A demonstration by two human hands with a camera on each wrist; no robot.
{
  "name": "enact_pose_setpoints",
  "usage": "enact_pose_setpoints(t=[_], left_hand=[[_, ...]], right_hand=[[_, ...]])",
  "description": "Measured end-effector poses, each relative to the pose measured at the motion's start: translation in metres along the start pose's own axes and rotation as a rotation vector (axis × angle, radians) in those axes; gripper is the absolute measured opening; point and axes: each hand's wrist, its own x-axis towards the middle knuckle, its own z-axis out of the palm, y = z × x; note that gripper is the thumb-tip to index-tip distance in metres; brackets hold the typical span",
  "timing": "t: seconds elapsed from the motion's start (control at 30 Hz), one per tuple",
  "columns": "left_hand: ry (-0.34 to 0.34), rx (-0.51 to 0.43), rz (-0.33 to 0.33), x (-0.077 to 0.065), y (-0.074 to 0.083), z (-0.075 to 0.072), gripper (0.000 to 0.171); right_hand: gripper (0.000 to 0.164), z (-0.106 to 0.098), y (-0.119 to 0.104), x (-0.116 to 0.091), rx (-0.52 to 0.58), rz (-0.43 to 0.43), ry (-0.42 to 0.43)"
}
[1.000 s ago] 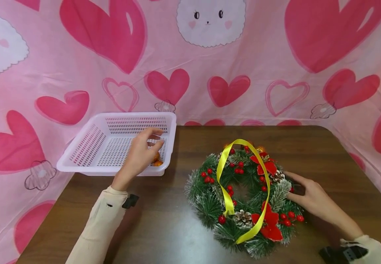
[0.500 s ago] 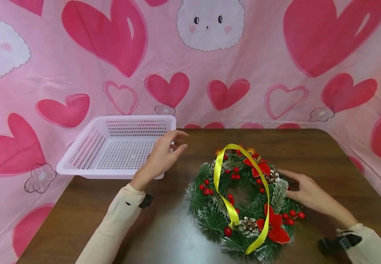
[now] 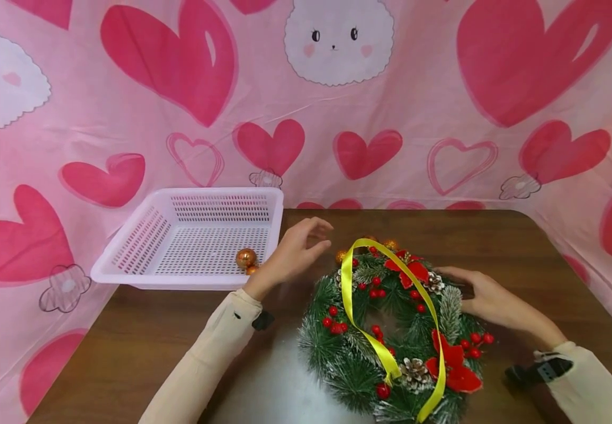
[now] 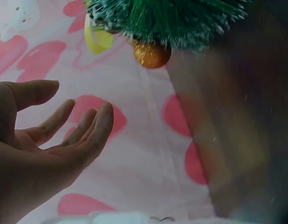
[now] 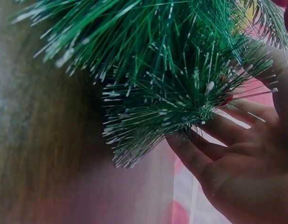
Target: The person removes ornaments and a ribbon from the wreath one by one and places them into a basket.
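A green Christmas wreath with frosted tips, red berries, pine cones and red flowers lies on the table, a yellow ribbon loop over it. My right hand grips its right side; in the right wrist view the fingers reach round the frosted needles. Nothing is in my left hand, held up with loosely bent fingers between the basket and the wreath. Gold-orange baubles show at the wreath's far edge. One such bauble hangs below the needles in the left wrist view, apart from that hand.
A white perforated plastic basket stands at the back left of the brown wooden table. Inside its near right corner lie copper-orange baubles. A pink cloth printed with hearts hangs behind and at the sides.
My left hand has moved right, from over the basket toward the wreath's far left edge. The wreath has turned counterclockwise with my right hand on it.
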Motion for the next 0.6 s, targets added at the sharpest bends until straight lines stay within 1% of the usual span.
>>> enact_pose_setpoints(t=[0.07,0.17,0.27,0.4,0.53,0.6], left_hand=[[-0.009,-0.008,-0.024,0.001,-0.003,0.005,0.025],[-0.032,-0.009,-0.078,0.001,-0.009,0.014,0.025],[-0.065,0.013,-0.131,0.0,-0.014,0.022,0.027],[-0.086,0.04,-0.177,-0.001,-0.02,0.031,0.03],[-0.087,-0.002,-0.211,0.001,-0.027,0.038,0.032],[-0.104,-0.039,-0.233,0.002,-0.029,0.04,0.035]], right_hand=[[0.071,0.0,0.0,0.0,0.005,0.002,-0.007],[0.072,-0.001,-0.002,0.002,0.023,0.027,-0.034],[0.073,-0.003,-0.004,0.003,0.048,0.052,-0.062],[0.072,-0.004,-0.005,0.003,0.06,0.047,-0.059],[0.071,-0.002,-0.003,0.001,0.069,0.028,-0.039],[0.07,-0.001,-0.002,0.0,0.079,0.019,-0.029]])
